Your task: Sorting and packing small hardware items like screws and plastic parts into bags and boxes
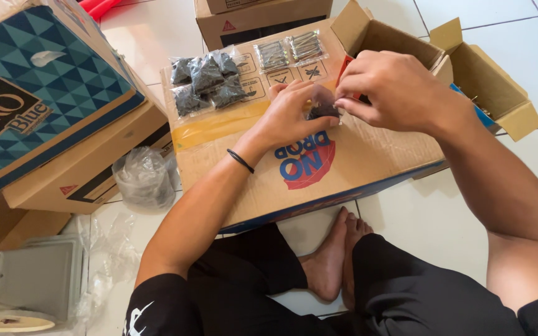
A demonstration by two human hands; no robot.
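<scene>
From the head camera, the person sat cross-legged on a white tiled floor (406,224), both forearms reaching forward over a flattened cardboard box (344,168) that served as a work surface. The left hand (291,115) lay palm-up, wrist bent back, a thin black band (240,160) around the wrist, its fingers curled loosely up around a small clear bag of dark pieces (323,111). The right hand (393,87) came in from the right with knuckles upward, its thumb and fingertips pinched shut on the top edge of that same bag. So both hands gripped the bag between them, just above the box, near its middle.

The bag looked small and crinkled, mostly hidden by the fingers; its contents were black and grainy, too small to tell apart.

Farther up the box lay a cluster of filled bags of dark pieces (207,81), touching one another, and beside them to the right two clear bags of silvery metal parts (291,50). An open carton (487,81) stood at the right behind the right hand. On the left sat a blue patterned box (38,87) on a plain carton, with a bunched clear plastic bag (144,177) near it and a weighing scale (26,286) at the lower left.
</scene>
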